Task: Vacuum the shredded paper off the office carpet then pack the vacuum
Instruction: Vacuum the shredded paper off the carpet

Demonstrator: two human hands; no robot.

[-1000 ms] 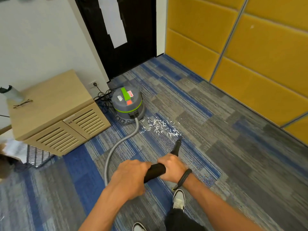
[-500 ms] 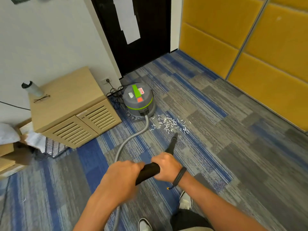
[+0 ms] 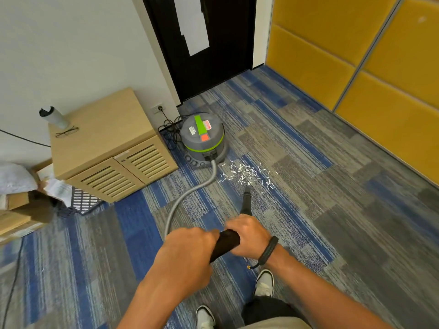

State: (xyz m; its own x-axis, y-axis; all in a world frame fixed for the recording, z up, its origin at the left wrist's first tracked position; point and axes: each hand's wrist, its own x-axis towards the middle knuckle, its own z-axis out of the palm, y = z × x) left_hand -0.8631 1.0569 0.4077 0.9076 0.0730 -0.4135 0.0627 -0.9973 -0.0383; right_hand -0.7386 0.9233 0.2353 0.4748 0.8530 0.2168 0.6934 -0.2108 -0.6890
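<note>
Both hands, left hand (image 3: 187, 252), right hand (image 3: 249, 236), gripping black wand (image 3: 225, 243); nozzle (image 3: 246, 198) near shredded paper (image 3: 247, 174)

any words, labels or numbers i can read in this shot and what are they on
None can be read.
Round grey vacuum canister with green band: white sticker, red-and-white sticker and orange patch on its lid, print too small and blurred.
Black door: white paper sheets taped on, showing no legible writing.
Light wooden louvred cabinet: no lettering visible.

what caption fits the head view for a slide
Both hands, left and right, aim the vacuum wand at shredded paper on the carpet.
</note>
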